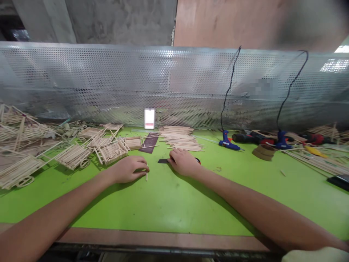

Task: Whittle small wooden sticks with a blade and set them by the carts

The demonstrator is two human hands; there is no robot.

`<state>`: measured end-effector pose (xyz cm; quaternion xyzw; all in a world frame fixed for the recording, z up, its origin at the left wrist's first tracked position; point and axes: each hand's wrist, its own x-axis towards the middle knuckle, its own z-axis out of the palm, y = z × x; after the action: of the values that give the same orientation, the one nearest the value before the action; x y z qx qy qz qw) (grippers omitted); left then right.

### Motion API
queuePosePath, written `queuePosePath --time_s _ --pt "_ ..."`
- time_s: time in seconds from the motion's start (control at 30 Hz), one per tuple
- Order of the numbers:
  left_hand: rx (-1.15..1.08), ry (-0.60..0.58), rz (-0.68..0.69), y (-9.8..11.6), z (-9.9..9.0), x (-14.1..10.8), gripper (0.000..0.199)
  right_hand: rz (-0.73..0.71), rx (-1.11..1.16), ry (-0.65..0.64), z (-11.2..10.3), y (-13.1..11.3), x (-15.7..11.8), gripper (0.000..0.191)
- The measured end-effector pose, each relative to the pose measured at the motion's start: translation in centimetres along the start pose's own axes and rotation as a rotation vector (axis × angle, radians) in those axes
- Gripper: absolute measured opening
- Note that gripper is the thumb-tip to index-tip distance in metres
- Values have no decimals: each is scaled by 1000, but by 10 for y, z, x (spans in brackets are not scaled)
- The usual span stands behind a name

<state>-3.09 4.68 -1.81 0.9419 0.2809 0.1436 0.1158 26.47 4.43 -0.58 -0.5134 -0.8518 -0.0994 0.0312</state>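
Observation:
My left hand [131, 169] rests low over the green tabletop, its fingers closed on a short thin wooden stick [146, 176] whose end points toward me. To its right, my right hand [182, 161] is wrapped round a utility knife [198, 160]. The wide dark blade [163, 161] sticks out leftward, flat near the table and apart from the stick. Most of the knife's handle is hidden under my palm. Just beyond my right hand lies a layer of loose wooden sticks [178, 136], beside a dark brown sheet, probably sandpaper [149, 143].
Small stick-built carts [111, 151] and frames crowd the left side. Two blue glue guns [228, 141] with hanging cords stand at the back right, near a brown tape roll [264, 152] and more sticks [313, 160]. A perforated metal screen [109, 83] closes the back.

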Motion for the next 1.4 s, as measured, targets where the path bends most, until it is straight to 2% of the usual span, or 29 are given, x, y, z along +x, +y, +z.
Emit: queuePosePath --time_s 0.17,0.3,0.53,1.4 --pt "-3 27 -5 -3 1 0 24 -42 110 -33 -4 -7 -4 28" --pt "-8 45 -5 -4 4 0 25 -240 123 0 -3 -18 -8 31" --pt "-1 34 10 6 6 5 25 -516 -42 48 -1 -41 -14 31" --pt "38 23 13 12 4 7 20 -536 -57 92 -1 -41 -18 34"
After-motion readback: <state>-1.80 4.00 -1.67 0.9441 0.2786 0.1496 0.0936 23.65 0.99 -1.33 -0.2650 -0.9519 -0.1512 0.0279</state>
